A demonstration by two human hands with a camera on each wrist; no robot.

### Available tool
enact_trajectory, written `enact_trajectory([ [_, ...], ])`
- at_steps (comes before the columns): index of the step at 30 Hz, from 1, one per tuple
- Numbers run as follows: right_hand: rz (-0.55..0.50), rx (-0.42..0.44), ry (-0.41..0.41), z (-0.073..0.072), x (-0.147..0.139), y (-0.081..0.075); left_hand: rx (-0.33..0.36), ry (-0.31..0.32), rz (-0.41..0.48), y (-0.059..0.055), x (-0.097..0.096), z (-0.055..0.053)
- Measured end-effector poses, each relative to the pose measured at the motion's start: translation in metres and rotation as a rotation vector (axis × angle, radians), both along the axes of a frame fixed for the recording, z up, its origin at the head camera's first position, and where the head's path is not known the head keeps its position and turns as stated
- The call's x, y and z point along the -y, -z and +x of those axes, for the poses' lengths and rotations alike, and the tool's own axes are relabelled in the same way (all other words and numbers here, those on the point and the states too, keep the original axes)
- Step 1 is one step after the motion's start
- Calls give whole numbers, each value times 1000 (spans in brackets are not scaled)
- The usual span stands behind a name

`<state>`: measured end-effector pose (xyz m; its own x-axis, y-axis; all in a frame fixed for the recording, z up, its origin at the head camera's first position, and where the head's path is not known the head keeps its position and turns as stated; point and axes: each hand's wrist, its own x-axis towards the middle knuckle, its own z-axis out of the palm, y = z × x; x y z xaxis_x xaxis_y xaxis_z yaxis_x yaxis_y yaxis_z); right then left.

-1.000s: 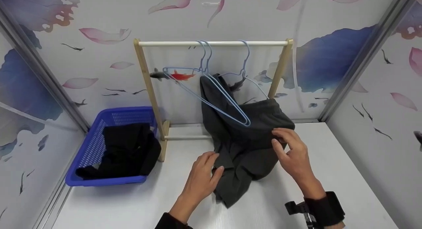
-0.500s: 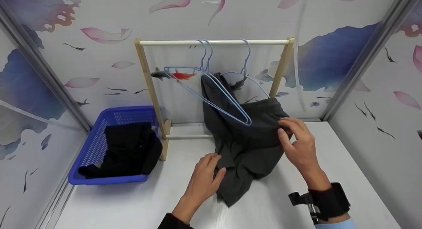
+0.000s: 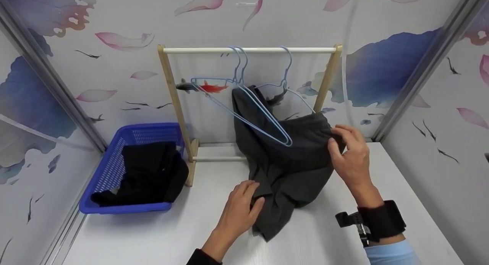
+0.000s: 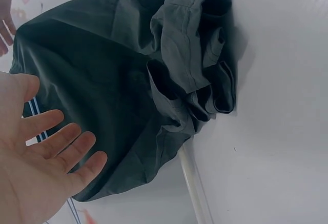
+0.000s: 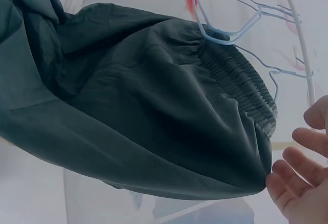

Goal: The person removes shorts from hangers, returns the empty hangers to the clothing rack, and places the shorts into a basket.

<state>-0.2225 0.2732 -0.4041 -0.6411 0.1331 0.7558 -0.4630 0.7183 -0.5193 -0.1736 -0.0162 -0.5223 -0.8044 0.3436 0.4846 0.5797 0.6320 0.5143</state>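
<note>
Dark grey trousers (image 3: 301,162) with a gathered elastic waistband (image 5: 241,85) hang from a blue wire hanger (image 3: 284,81) on the rack. Their legs bunch down to the white table. My right hand (image 3: 349,156) is at the waistband's right end, fingers loosely bent; in the right wrist view its fingertips meet the edge of the cloth. Lower down, my left hand (image 3: 238,207) lies beside a trouser leg, its fingertips overlapping the cloth in the head view. The left wrist view shows that hand (image 4: 51,157) with spread fingers and nothing in its grasp.
Two more blue hangers (image 3: 208,79) hang in front of the trousers' left part. The rack has a white top rod (image 3: 198,50) and wooden legs. To the left stands a blue basket (image 3: 126,209) with folded black clothing (image 3: 149,173). Patterned walls enclose the table.
My right hand has moved up and to the right along the trousers' side to the waistband end, drawing the cloth slightly outward. The left hand has shifted slightly right and down.
</note>
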Motion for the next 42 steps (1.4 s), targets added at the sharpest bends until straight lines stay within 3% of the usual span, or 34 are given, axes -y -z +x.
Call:
enact_trajectory([
  [10,-13,74,17,-13,-1,0,21,-26,-6,1,3,1],
  [19,12,304,18,-20,1,0,37,-10,-1,4,2,2],
  [24,34,389,-1,-24,3,-2,37,-16,-5,5,2,2],
  [42,94,483,-18,-35,7,-8,52,-7,9,1,-6,0],
])
